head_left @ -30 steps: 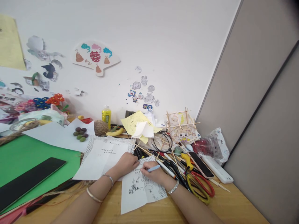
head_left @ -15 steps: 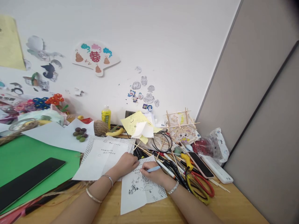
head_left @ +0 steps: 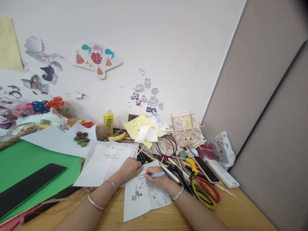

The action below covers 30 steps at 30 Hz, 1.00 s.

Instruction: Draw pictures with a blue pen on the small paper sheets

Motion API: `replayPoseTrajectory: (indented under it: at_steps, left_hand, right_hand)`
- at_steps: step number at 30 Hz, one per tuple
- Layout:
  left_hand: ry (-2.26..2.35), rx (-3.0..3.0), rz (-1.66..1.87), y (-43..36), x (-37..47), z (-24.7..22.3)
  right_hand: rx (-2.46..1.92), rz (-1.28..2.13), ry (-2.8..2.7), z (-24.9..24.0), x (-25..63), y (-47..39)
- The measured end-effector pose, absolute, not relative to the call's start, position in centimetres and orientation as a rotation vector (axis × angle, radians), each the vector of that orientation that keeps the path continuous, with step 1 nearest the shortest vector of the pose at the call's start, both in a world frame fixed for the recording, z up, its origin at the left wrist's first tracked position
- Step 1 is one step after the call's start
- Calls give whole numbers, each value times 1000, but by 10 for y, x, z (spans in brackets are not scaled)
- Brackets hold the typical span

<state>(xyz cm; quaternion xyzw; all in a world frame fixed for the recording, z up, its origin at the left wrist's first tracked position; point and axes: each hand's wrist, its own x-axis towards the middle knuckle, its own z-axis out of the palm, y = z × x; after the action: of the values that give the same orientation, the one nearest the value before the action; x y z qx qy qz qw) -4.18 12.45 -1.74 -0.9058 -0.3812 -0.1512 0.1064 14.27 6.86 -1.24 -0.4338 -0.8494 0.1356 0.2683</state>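
A white sheet (head_left: 137, 208) with ink drawings, some writing and a cross-hatched border lies on the wooden table in front of me. My right hand (head_left: 156, 179) holds a light blue pen (head_left: 157, 174) over its upper part, the tip hidden by the fingers. My left hand (head_left: 131, 167) rests at the sheet's upper left edge, fingers together; whether anything is under them is hidden. Partly beneath my left forearm is a second written sheet (head_left: 96, 170) with a hatched border.
Markers and sticks (head_left: 174, 175), scissors (head_left: 211, 202) and a phone (head_left: 206, 169) lie to the right. A green sheet (head_left: 60, 166) bears a black device (head_left: 31, 187) at left. Behind stand a yellow bottle (head_left: 108, 120) and a stick frame (head_left: 186, 128).
The whole view has shifted slightly. Both hands keep nearly the same places on the paper, and the pen is still in my right hand.
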Motion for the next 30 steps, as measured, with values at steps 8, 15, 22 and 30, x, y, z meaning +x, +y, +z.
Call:
replayPoseTrajectory:
  at_steps: [8,15,22,30]
  left_hand:
    - [-1137,-2661,-439,123,-42,-16]
    - [-1143,-2661,-438,125,-41,-17]
    - [-1143,-2663,-449,124,-41,-17]
    - [-1141,-2659,-452,124,-41,-17]
  right_hand:
    - [-1169,354,-2281,-14,143,69]
    - [-1175,361,-2282,-16,143,70]
    - [-1186,362,-2275,-14,142,69]
    - [-1181,357,-2273,-13,142,68]
